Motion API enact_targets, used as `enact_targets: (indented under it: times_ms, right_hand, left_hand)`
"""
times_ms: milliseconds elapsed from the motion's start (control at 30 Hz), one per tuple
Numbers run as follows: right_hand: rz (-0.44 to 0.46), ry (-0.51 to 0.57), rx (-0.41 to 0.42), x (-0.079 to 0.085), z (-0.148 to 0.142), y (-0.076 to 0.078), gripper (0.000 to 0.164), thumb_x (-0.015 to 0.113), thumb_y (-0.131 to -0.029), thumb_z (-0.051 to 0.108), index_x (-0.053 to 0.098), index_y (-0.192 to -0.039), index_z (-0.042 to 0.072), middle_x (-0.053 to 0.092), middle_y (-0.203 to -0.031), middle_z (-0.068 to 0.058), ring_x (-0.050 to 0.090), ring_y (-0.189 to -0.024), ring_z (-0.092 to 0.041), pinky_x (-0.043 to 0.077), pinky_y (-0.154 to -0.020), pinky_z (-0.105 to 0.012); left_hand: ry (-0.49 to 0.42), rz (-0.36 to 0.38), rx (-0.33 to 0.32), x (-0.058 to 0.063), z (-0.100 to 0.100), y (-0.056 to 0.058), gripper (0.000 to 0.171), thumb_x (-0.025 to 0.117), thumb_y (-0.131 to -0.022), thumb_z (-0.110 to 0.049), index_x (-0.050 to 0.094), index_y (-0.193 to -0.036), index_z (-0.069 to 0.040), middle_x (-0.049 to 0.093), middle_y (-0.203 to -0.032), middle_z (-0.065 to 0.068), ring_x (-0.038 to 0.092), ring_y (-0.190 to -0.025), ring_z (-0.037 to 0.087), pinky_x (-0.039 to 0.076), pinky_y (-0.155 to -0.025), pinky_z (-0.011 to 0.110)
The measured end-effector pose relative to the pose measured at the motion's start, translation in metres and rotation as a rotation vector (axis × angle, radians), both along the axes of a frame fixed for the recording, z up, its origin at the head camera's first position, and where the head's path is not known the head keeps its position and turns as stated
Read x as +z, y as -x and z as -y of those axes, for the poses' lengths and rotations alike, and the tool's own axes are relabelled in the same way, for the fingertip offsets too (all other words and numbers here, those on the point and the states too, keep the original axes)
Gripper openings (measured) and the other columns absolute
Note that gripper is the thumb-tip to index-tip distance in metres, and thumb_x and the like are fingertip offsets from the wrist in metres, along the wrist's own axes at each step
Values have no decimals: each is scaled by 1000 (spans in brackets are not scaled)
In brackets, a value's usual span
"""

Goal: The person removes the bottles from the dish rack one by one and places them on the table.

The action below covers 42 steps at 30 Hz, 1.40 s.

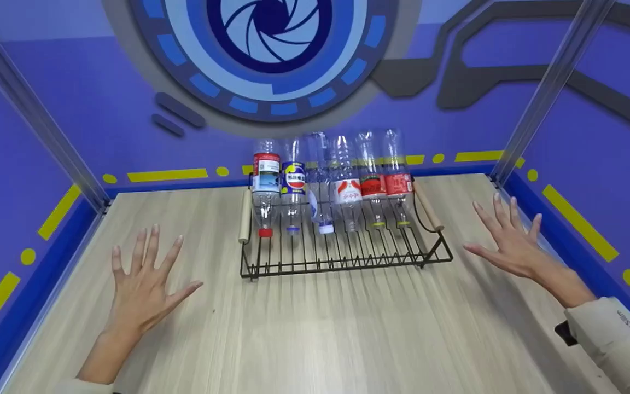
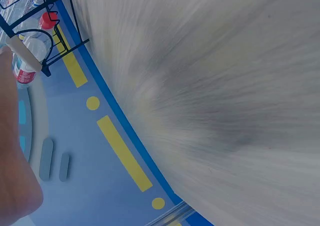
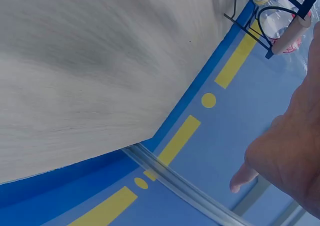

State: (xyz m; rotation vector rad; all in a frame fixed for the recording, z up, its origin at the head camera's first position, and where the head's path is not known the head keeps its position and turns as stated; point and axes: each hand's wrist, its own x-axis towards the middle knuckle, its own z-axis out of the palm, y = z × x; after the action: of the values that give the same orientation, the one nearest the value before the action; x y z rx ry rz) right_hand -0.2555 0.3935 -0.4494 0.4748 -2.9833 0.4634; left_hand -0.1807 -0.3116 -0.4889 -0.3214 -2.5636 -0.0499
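My left hand [image 1: 141, 290] hovers over the left part of the table with its fingers spread, holding nothing. On the other side, my right hand [image 1: 513, 246] is likewise spread and holds nothing, right of the rack. Between them stands a black wire rack [image 1: 342, 266] with wooden handles. Several plastic bottles lean in it, caps toward me: a red-capped one [image 1: 266, 180], one with a blue-and-yellow label [image 1: 293, 180], one with a white cap [image 1: 325, 210], one with a white-and-red label [image 1: 348, 191] and two with red labels. Each wrist view catches a rack end at its upper corner.
A pale wood-grain table [image 1: 315, 334] lies under both hands. Purple-blue printed panels [image 1: 74, 93] close it in at the back and sides, with metal posts [image 1: 539, 93] at the rear corners. The rack's left wooden handle [image 1: 245, 216] faces the left hand.
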Motion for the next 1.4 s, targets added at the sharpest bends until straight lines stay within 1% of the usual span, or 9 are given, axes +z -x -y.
enact_targets:
  times_ms: [167,367,500,667,833,1033,1167,1300,1400]
  right_hand:
    - [38,15,-13,8,3,4,96,60,-97,55,-1,-165,27,-21,-169,-17,-29,-151,-47,-32,-101,-77]
    - [92,37,-7,20,17,16,97,60,-97,56,-1,-166,26,-18,-169,-20,-24,-153,-47,-26,-103,-80]
    - [132,44,-9,28,28,24,97,59,-97,58,-1,-166,24,-16,-169,-21,-20,-153,-48,-21,-104,-82]
    - [176,57,-10,36,42,40,97,56,-98,59,-3,-166,22,-16,-168,-22,-15,-154,-50,-15,-107,-82]
    - [218,103,-2,44,53,56,96,54,-100,59,-5,-165,21,-17,-168,-23,-13,-154,-50,-7,-108,-84]
    - [254,185,44,51,67,75,96,56,-100,55,-5,-165,21,-13,-169,-24,-9,-155,-50,-1,-115,-79]
    - [270,232,76,51,73,87,95,57,-101,52,-5,-165,19,-5,-170,-24,0,-156,-50,7,-119,-74]
    - [280,250,70,47,76,96,94,56,-101,53,-2,-166,18,3,-170,-25,10,-154,-54,14,-118,-74]
    - [285,248,51,43,78,101,94,56,-100,55,0,-166,17,6,-170,-26,14,-152,-55,17,-117,-74]
  left_hand:
    - [-31,-30,-46,0,-8,7,97,35,-87,-88,37,-158,-22,17,-170,19,3,-161,31,2,-118,73]
    - [-136,-52,-74,-1,-17,10,98,32,-89,-88,43,-155,-17,25,-166,25,20,-152,44,8,-114,75]
    - [-210,-20,-89,-2,-23,9,93,46,-90,-81,42,-156,-15,26,-165,26,23,-149,46,12,-112,76]
    - [-295,41,-116,-1,-33,8,86,66,-89,-59,40,-156,-12,29,-163,27,26,-148,47,14,-112,72]
    - [-370,102,-139,4,-47,9,85,73,-87,-45,37,-157,-11,33,-162,25,27,-147,45,16,-111,69]
    - [-464,199,-168,10,-65,8,84,72,-90,-38,33,-160,-11,36,-162,21,28,-147,42,17,-112,65]
    - [-541,280,-210,13,-73,7,81,69,-94,-35,30,-161,-12,37,-163,17,30,-147,42,17,-112,66]
    - [-623,377,-233,14,-79,8,81,66,-96,-36,26,-163,-16,33,-166,13,28,-150,42,11,-115,71]
    - [-665,421,-237,13,-82,11,81,66,-96,-37,24,-164,-20,31,-167,11,26,-151,41,9,-116,73]
